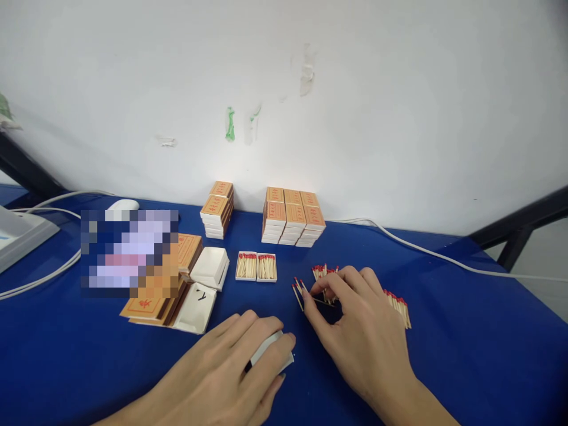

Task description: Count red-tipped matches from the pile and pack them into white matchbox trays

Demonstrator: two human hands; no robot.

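Note:
My left hand [239, 361] curls over a small white matchbox tray [266, 348] near the table's front, its fingers covering most of it. To the right, my right hand [364, 325] has thumb and forefinger closed at a few red-tipped matches [298, 290]. Just behind those fingers lies a loose pile of matches [323, 271], partly hidden by the hand. More matches [402, 307] lie in a row beyond its right side. Two white trays full of matches [256, 267] sit side by side ahead of my hands.
Stacked orange matchboxes [293, 213] stand against the wall, with a smaller stack [216, 210] to their left. At left are empty white trays [208, 266] and flattened-looking orange covers [148, 302]. A blurred-out patch [133, 248] and white cables [421, 255] are also on the blue table [465, 355].

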